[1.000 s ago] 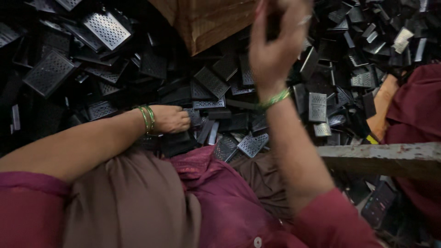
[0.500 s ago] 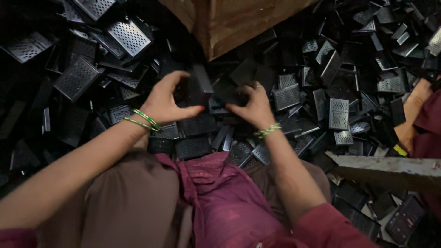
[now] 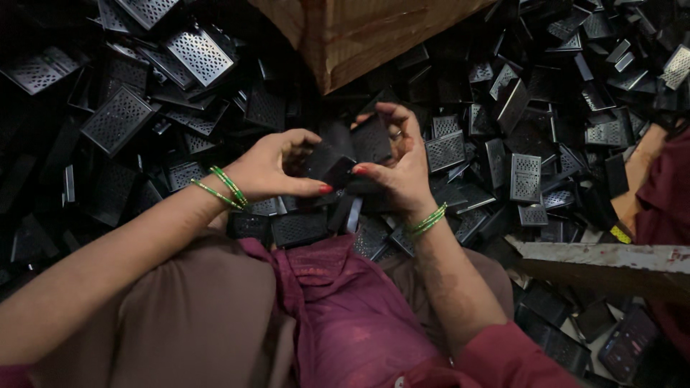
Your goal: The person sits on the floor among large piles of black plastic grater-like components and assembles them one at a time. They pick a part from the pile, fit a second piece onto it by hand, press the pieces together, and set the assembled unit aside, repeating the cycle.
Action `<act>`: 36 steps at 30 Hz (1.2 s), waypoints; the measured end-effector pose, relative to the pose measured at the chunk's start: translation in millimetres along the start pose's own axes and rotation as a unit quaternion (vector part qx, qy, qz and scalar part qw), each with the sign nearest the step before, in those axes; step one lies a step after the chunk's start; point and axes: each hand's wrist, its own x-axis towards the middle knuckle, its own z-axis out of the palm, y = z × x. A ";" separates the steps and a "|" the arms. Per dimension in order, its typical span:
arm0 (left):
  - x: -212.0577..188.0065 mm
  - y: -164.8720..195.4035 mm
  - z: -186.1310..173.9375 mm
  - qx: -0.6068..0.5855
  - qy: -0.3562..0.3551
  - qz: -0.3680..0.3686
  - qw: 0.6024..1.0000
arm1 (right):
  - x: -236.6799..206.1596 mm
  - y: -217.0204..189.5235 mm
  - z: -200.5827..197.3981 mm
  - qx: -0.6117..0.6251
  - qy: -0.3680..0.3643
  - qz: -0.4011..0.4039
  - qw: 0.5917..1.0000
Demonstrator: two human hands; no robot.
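My left hand (image 3: 277,167) and my right hand (image 3: 394,164) meet above my lap, both closed around small black box-shaped parts (image 3: 332,162). The left thumb presses the lower edge of one black piece, and the right hand's fingers wrap another black piece (image 3: 371,138) just beside it. Green bangles sit on both wrists. All around lies a heap of flat black perforated metal parts (image 3: 118,118). How the held pieces join is hidden by my fingers.
A brown cardboard box (image 3: 345,32) stands at the top centre. A grey painted beam (image 3: 604,259) crosses at the right. Another person's maroon sleeve (image 3: 668,187) is at the right edge. A phone (image 3: 629,345) lies at the bottom right.
My right hand came down from high up to the pile, and both hands lifted black pieces and brought them together in front of me.
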 end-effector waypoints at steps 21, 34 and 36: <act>1.7 18.0 12.2 0.046 0.010 0.016 0.999 | -6.7 8.3 17.9 -0.049 -0.021 -0.008 0.999; -4.3 22.3 12.1 0.117 0.026 0.046 0.992 | -11.2 7.5 31.5 -0.167 -0.006 -0.076 0.983; -4.7 18.7 10.1 0.180 0.056 0.054 0.980 | -11.4 5.2 33.2 -0.167 -0.012 -0.065 0.984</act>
